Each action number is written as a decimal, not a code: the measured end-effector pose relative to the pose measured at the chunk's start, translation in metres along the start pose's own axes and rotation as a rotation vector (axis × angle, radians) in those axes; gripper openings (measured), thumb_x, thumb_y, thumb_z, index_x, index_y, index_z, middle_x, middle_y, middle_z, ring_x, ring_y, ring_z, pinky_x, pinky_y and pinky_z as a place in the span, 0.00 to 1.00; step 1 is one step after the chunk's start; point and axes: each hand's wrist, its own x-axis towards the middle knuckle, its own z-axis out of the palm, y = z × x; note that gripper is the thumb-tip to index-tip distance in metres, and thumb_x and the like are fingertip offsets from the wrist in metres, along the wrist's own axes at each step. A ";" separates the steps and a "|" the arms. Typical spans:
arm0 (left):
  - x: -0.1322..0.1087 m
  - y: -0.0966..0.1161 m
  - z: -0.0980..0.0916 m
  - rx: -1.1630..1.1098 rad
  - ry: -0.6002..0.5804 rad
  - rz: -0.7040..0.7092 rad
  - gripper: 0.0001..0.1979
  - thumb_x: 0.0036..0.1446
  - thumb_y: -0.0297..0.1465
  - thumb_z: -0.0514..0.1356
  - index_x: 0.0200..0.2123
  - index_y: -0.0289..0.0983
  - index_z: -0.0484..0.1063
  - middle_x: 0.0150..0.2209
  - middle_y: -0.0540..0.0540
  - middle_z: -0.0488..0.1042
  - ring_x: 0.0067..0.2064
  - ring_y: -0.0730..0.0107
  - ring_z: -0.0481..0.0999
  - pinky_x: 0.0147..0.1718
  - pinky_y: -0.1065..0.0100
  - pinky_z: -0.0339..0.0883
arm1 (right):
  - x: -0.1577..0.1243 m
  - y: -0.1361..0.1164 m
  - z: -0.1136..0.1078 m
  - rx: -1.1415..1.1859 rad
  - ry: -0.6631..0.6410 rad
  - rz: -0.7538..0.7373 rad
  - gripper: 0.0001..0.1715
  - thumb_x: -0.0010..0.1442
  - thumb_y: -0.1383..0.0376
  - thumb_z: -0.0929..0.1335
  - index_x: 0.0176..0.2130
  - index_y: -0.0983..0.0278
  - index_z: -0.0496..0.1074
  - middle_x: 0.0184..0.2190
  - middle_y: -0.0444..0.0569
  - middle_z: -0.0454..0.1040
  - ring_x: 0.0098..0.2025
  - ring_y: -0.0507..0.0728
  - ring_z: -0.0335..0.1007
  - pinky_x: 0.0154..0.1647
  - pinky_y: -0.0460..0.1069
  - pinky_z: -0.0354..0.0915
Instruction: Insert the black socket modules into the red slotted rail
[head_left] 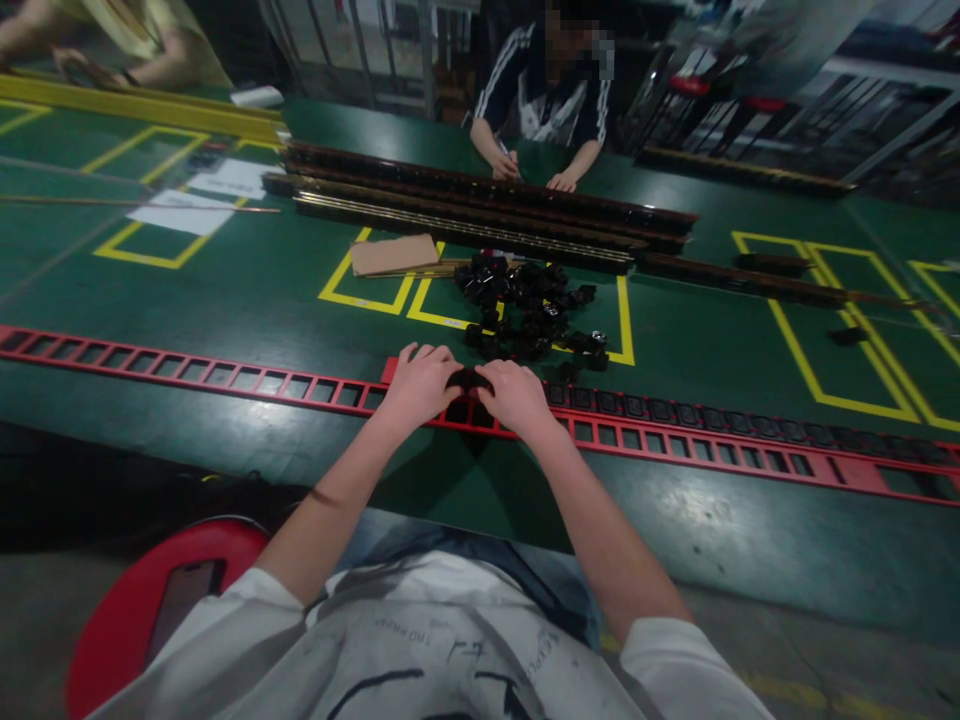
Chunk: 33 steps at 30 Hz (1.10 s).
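My left hand (421,386) and my right hand (516,396) meet over a long red ladder-like frame (855,475) with a row of square openings. Between their fingertips they grip a small black part (469,380), mostly covered by the fingers. Both hands have curled fingers, thumbs pointing inward. To the right of my right hand, black square pieces (636,407) sit side by side along the frame's far side. Just beyond my hands lies a loose pile of small black parts (525,310).
Long dark metal strips (465,215) lie across the green table (675,330). A piece of cardboard (395,256) and paper sheets (182,212) rest there too. Across the table, a person (544,90) holds a pen. A red stool (105,630) with a phone (182,600) stands at left.
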 end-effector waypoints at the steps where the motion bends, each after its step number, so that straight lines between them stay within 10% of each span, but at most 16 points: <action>1: 0.001 0.004 0.000 0.002 0.005 0.007 0.13 0.64 0.35 0.62 0.50 0.42 0.79 0.50 0.44 0.76 0.55 0.53 0.71 0.62 0.48 0.57 | -0.003 0.003 0.000 -0.004 0.000 -0.009 0.22 0.70 0.61 0.66 0.60 0.64 0.73 0.55 0.54 0.78 0.55 0.64 0.72 0.54 0.57 0.66; 33: 0.021 0.074 0.028 -0.131 0.022 0.167 0.16 0.68 0.32 0.57 0.56 0.39 0.74 0.53 0.44 0.74 0.56 0.57 0.70 0.60 0.53 0.61 | -0.037 0.070 -0.027 0.003 -0.084 0.003 0.19 0.65 0.66 0.69 0.55 0.66 0.77 0.52 0.54 0.80 0.53 0.61 0.73 0.57 0.55 0.64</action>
